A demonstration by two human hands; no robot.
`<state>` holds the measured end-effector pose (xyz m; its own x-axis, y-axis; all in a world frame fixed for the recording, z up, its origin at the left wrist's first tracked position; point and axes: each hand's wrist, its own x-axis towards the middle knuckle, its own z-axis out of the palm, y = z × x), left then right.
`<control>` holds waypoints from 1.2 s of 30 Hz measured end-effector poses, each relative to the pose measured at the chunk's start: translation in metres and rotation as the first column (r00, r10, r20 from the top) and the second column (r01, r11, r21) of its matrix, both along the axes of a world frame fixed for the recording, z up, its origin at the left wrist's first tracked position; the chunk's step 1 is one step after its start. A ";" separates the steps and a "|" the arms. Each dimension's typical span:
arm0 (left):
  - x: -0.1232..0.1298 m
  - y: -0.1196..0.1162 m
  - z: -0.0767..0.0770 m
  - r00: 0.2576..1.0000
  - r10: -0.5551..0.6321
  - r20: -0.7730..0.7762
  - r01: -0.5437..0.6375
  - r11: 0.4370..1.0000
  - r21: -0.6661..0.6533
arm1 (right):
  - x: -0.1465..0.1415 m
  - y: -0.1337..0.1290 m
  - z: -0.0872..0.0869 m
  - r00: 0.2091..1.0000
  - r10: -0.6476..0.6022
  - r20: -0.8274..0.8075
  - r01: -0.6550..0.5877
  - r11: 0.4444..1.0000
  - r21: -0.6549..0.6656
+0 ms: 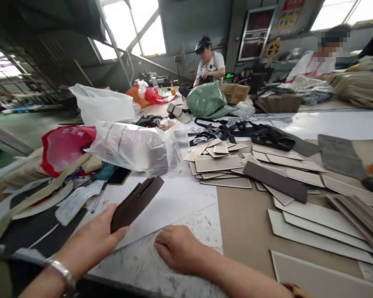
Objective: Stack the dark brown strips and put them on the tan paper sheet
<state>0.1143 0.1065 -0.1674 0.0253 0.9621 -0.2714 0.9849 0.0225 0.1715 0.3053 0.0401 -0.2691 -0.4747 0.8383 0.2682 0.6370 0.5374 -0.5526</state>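
My left hand [104, 234], with a silver bangle at the wrist, grips a small stack of dark brown flat strips [138, 200] and holds it tilted above the white sheet. Close to the table's front edge is my right hand [180, 248], its fingers curled closed with their inner side hidden. Whether anything is inside it does not show. To the right lies a loose pile of beige flat panels [219, 163], with a single dark brown strip [275, 181] across it. Longer pale panels [320, 236] overlap nearer to me.
Clear plastic bags [130, 147] and a red bag [65, 149] lie at the left, near a phone [118, 177] and papers [77, 203]. Black straps [251, 130] and a green bag [207, 99] are farther back. Two people [209, 64] work across the table.
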 end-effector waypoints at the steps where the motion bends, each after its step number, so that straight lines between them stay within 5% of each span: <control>1: 0.005 -0.005 -0.008 0.999 -0.053 0.004 0.053 0.997 -0.062 | 0.000 -0.001 0.000 1.000 0.006 0.000 -0.006 1.000 0.012; 7: 0.020 -0.015 -0.047 0.966 -0.130 -0.222 0.136 0.991 0.013 | -0.005 -0.005 0.003 0.991 -0.082 0.106 0.077 0.996 0.047; 13: 0.020 -0.019 -0.048 0.958 -0.125 -0.257 0.137 0.990 0.031 | 0.002 -0.010 0.046 0.935 -0.028 0.354 0.046 0.998 -0.043; 19: 0.023 -0.022 -0.043 0.960 -0.149 -0.236 0.156 0.988 0.012 | 0.071 -0.023 0.077 0.854 -0.206 0.477 0.213 0.976 0.040; 27: 0.021 -0.022 -0.040 0.969 -0.140 -0.202 0.149 0.989 0.026 | 0.173 -0.004 0.052 0.695 -0.456 0.556 0.384 0.889 0.250; 36: 0.021 -0.024 -0.044 0.969 -0.123 -0.213 0.135 0.990 0.042 | 0.211 0.077 0.017 0.655 -0.417 0.630 0.259 0.907 0.331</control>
<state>0.1355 0.0829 -0.2112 0.0983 0.9682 -0.2303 0.9930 -0.1107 -0.0417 0.5159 0.1170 -0.2518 -0.2842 0.9442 0.1665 0.9487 0.2519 0.1911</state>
